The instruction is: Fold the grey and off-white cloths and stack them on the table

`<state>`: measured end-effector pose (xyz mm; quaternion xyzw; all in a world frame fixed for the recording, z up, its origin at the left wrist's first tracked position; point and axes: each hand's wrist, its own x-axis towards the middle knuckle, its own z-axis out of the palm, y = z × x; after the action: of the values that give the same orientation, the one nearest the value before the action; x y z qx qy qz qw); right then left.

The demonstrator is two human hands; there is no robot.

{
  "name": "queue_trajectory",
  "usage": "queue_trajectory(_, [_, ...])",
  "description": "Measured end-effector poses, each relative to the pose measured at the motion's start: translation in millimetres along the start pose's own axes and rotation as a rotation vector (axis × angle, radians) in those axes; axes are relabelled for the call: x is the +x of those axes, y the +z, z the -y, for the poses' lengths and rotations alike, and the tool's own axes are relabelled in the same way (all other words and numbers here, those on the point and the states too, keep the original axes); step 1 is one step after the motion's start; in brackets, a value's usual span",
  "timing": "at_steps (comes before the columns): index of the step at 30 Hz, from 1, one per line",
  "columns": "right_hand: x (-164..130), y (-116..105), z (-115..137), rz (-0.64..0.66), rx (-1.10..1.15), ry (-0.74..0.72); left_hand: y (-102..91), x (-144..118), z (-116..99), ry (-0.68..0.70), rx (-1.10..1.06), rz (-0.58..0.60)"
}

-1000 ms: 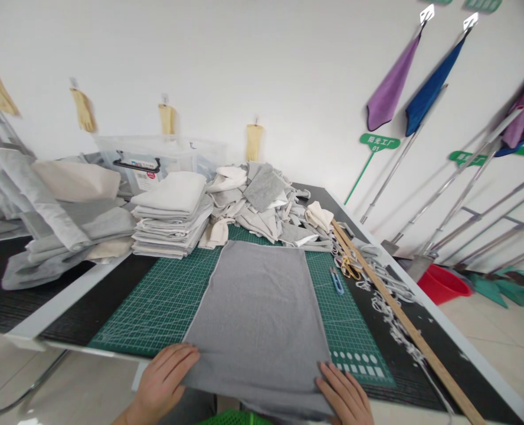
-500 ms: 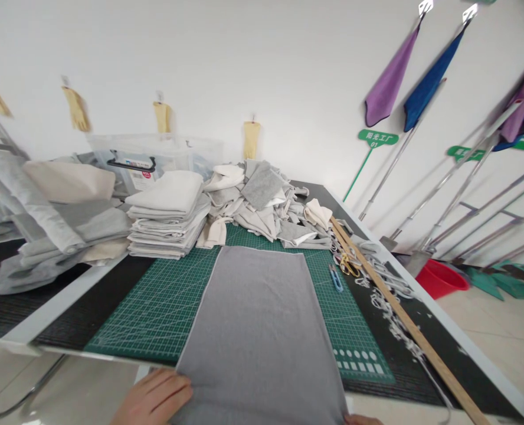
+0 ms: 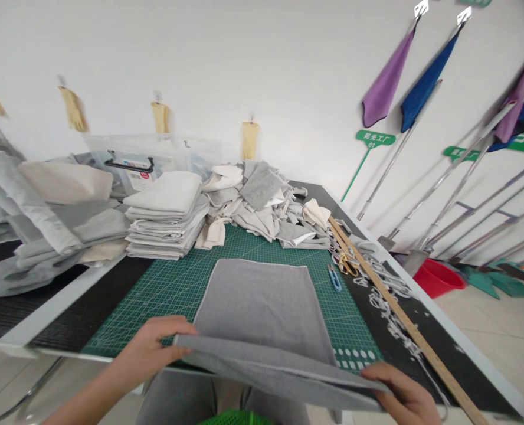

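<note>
A grey cloth [image 3: 257,295] lies partly flat on the green cutting mat [image 3: 142,307], its near part lifted and folded up at the table's front edge. My left hand [image 3: 156,345] pinches the raised edge at its left corner, thumb below and fingers above. At the opposite corner my right hand [image 3: 399,392] grips the same edge. Between the hands the lifted cloth sags slightly. Blue thread snips [image 3: 334,278] and gold-handled scissors [image 3: 348,265] lie to the right of the cloth.
Behind the mat stand a stack of folded cloths [image 3: 164,221] and a loose cloth heap [image 3: 262,200]. More fabric [image 3: 67,218] lies at left before a clear plastic box [image 3: 177,153]. A wooden ruler [image 3: 399,313] and thread scraps [image 3: 390,321] run along the right side.
Both hands have raised the near end of the grey cloth and brought it up over the table's front edge. The cloth's far edge has slid slightly toward me.
</note>
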<state>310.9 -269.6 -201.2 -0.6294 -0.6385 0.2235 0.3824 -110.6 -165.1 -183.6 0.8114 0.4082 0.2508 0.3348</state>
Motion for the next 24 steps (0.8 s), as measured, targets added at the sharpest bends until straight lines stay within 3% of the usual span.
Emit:
queue_trajectory(5, [51.7, 10.5, 5.1, -0.07, 0.334, 0.185, -10.6, 32.8, 4.0, -0.115, -0.124, -0.191])
queue_trajectory(10, [123.6, 28.2, 15.9, -0.076, 0.591, 0.3, -13.9, 90.3, 17.0, -0.192, -0.299, -0.289])
queue_trajectory(14, [169.7, 43.6, 3.9, -0.133, 0.488, 0.358, -5.8, 133.8, 52.1, -0.394, -0.174, -0.39])
queue_trajectory(17, [180.2, 56.0, -15.4, -0.205, 0.316, 0.368, 5.4, 142.7, 75.9, -0.445, -0.045, -0.456])
queue_trajectory(20, [172.6, 67.7, -29.2, -0.168, 0.181, 0.219, 16.6, 133.4, 82.4, -0.312, 0.081, -0.396])
queue_trajectory(24, [156.5, 79.8, -27.3, 0.02, -0.26, -0.232, 26.1, 120.4, 65.2, 0.014, 0.33, -0.202])
